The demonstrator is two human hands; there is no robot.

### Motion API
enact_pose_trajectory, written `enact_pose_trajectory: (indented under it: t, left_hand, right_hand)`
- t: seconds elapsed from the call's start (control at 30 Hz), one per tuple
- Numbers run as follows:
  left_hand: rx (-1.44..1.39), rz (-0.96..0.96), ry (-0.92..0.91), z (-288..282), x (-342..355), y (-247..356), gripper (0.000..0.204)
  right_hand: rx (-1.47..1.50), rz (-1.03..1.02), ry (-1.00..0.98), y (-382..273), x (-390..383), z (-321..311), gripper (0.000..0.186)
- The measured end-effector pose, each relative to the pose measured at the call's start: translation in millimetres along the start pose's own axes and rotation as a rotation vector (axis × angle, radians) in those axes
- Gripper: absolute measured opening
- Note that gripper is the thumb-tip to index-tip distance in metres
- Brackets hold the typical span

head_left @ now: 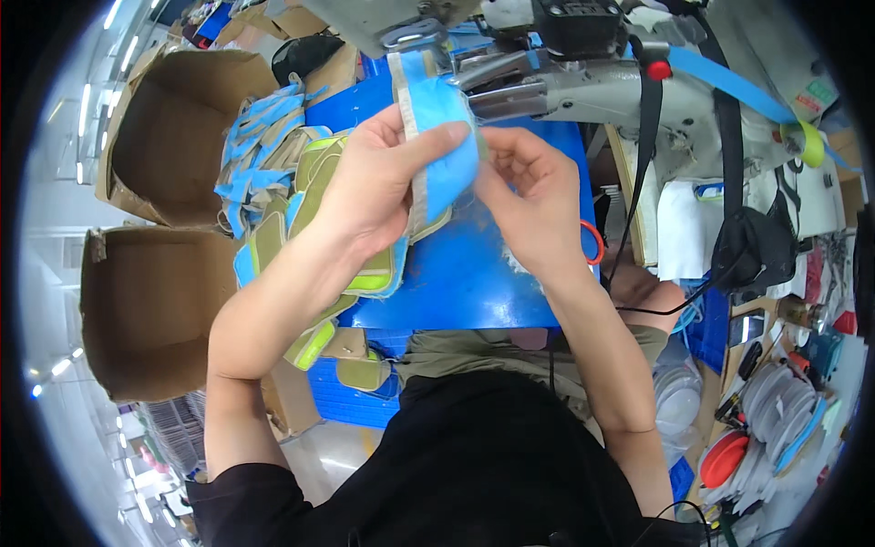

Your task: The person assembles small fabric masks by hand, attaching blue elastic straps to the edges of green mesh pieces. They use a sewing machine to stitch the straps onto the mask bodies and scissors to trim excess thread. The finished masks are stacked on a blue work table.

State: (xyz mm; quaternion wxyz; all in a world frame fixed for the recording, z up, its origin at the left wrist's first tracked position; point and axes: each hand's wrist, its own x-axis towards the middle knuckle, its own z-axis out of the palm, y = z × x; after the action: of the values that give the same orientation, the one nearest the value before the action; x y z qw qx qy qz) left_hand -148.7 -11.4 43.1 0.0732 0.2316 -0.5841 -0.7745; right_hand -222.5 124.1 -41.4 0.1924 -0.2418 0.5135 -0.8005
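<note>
My left hand (374, 178) grips a blue fabric piece (440, 105) with a beige edge strip, its thumb lying across the front. The piece hangs over the blue table (474, 283), just in front of a sewing machine's metal arm (510, 98). At the cloth's right edge, my right hand (533, 196) is closed in a pinch; its fingertips are partly hidden. Below my left wrist lie olive-green and lime padded fabric pieces (378, 276) with blue edging. Further left is a heap of blue and beige fabric strips (258, 150).
Two open cardboard boxes (173, 137) (150, 310) stand at the left. The grey sewing machine body (674, 118) fills the far right, with black straps and a blue ribbon (729, 82). A red ring-shaped handle (592, 242) sits at the table's right edge. Thread cones (779, 401) crowd the lower right.
</note>
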Motion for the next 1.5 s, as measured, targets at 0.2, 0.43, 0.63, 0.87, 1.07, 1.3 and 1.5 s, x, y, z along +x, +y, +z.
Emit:
enact_pose_trajectory:
  t: [0.2,0.43,0.63,0.87,1.07,1.3,1.5]
  left_hand:
    - [0.215,0.092,-0.004,-6.2,6.8,-3.9,0.022]
    - [0.06,-0.102,-0.05,-1.9,3.1,7.8,0.014]
    - [-0.002,-0.103,-0.027,-0.4,1.6,5.6,0.012]
    - [0.04,-0.11,-0.081,-7.9,20.5,20.1,0.014]
    - [0.103,0.002,-0.001,-5.1,10.0,20.6,0.025]
    - [0.198,0.173,-0.026,-21.0,-0.5,11.9,0.02]
    - [0.043,0.016,-0.003,-14.3,-1.3,11.7,0.022]
  right_hand:
    - [-0.136,-0.063,0.007,7.5,1.2,-3.1,0.025]
    - [-0.148,-0.052,-0.02,-1.1,1.1,-5.3,0.025]
    - [-0.038,0.022,0.009,-11.7,-4.8,1.7,0.022]
    - [0.005,0.018,-0.009,-14.9,10.1,6.4,0.018]
    - [-0.138,-0.039,0.014,-21.5,15.5,4.4,0.021]
    - [-0.281,-0.206,0.069,-13.9,13.6,3.4,0.024]
    - [-0.312,-0.243,0.108,-11.8,12.7,3.4,0.018]
